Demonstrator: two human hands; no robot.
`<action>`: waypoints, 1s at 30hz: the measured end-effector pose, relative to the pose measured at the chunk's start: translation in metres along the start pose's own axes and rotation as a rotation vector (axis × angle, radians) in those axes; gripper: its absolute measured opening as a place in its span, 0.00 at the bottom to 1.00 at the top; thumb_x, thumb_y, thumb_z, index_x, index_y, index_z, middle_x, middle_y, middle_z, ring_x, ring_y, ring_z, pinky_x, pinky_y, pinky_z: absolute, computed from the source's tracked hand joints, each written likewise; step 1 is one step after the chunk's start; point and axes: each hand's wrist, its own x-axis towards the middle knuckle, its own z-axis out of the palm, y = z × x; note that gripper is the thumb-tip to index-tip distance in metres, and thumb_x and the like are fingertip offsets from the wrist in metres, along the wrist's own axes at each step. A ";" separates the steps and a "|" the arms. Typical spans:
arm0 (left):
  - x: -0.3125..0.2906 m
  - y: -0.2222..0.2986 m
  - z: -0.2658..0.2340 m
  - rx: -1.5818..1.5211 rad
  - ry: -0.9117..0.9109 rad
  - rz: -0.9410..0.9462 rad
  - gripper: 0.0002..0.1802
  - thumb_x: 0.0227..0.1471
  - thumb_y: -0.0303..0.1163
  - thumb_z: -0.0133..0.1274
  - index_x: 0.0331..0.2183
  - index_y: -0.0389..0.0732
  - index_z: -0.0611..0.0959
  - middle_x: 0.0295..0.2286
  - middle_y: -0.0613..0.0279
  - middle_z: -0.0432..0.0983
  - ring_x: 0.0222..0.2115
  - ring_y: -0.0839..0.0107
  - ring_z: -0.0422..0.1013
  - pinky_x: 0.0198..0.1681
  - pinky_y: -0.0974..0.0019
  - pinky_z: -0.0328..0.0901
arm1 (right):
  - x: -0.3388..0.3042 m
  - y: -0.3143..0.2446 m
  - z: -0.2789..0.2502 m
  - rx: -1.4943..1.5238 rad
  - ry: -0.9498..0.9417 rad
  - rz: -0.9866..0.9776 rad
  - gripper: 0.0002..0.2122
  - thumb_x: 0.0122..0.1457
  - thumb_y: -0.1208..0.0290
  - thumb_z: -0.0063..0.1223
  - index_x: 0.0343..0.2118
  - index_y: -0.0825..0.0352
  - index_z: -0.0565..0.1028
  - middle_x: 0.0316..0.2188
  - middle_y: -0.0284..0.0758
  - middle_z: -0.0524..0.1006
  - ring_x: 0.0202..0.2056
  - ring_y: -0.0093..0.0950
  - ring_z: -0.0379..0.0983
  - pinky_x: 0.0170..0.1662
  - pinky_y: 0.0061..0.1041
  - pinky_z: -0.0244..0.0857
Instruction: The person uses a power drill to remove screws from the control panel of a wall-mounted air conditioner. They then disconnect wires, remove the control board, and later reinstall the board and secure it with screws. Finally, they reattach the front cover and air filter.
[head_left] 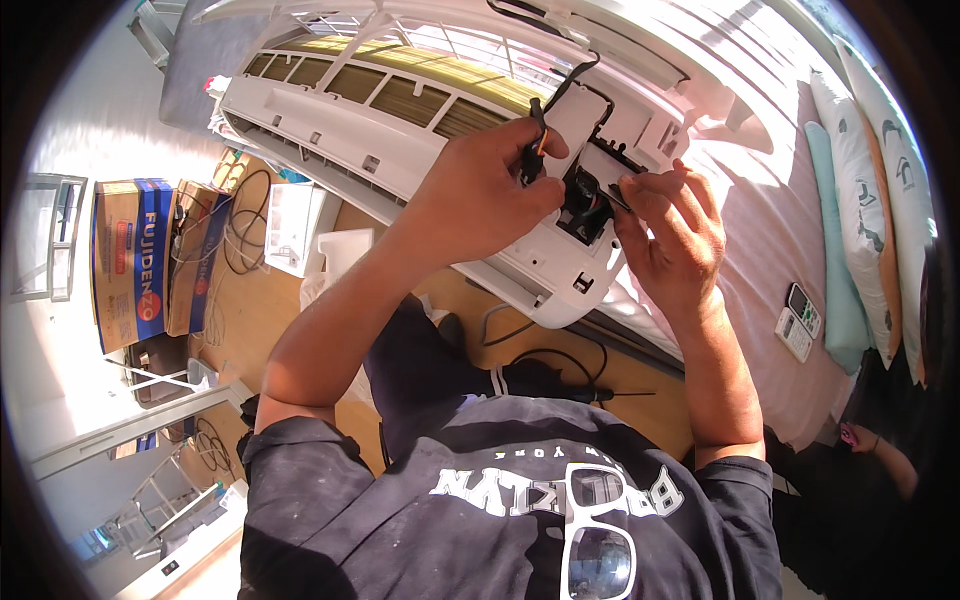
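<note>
Left grip (490, 190) clasps a slim black item (537, 143) with an orange streak between thumb and fingers, too small to name; right grip (672, 225) pinches a small dark piece (618, 197) at the fingertips, just beside a black component (585, 203) set in the end of a white split-type air conditioner indoor unit (415, 150). That unit spans the view from eleven to one o'clock, its finned coil (400, 98) bared; the black component sits between one and two o'clock, between the hands. At three o'clock a white remote control (794, 335) lies on the bed (745, 260); pillows (865, 200) stand between two and three; cardboard boxes (122, 265) stand at nine; white-framed sunglasses (598, 563) hang on the wearer's dark shirt (400, 535) at five.
</note>
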 end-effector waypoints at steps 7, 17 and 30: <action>0.000 0.008 -0.006 0.039 -0.118 0.065 0.16 0.59 0.33 0.71 0.48 0.40 0.91 0.32 0.71 0.82 0.33 0.81 0.74 0.38 0.69 0.71 | -0.007 -0.006 -0.001 0.043 -0.036 -0.004 0.19 0.42 0.82 0.75 0.40 0.65 0.85 0.36 0.33 0.83 0.37 0.36 0.80 0.48 0.41 0.77; 0.016 0.016 -0.003 0.310 -0.130 -0.003 0.20 0.57 0.41 0.77 0.45 0.38 0.91 0.32 0.69 0.85 0.33 0.79 0.76 0.38 0.68 0.71 | -0.002 -0.001 -0.005 -0.005 -0.118 -0.011 0.14 0.47 0.74 0.76 0.38 0.60 0.84 0.35 0.30 0.78 0.38 0.34 0.78 0.40 0.34 0.78; 0.031 0.015 -0.010 -0.004 -0.196 -0.052 0.18 0.61 0.33 0.73 0.49 0.34 0.90 0.38 0.64 0.89 0.39 0.78 0.80 0.46 0.68 0.74 | 0.007 0.005 -0.002 0.018 -0.053 0.050 0.17 0.47 0.81 0.74 0.42 0.66 0.83 0.34 0.36 0.81 0.36 0.38 0.79 0.39 0.38 0.75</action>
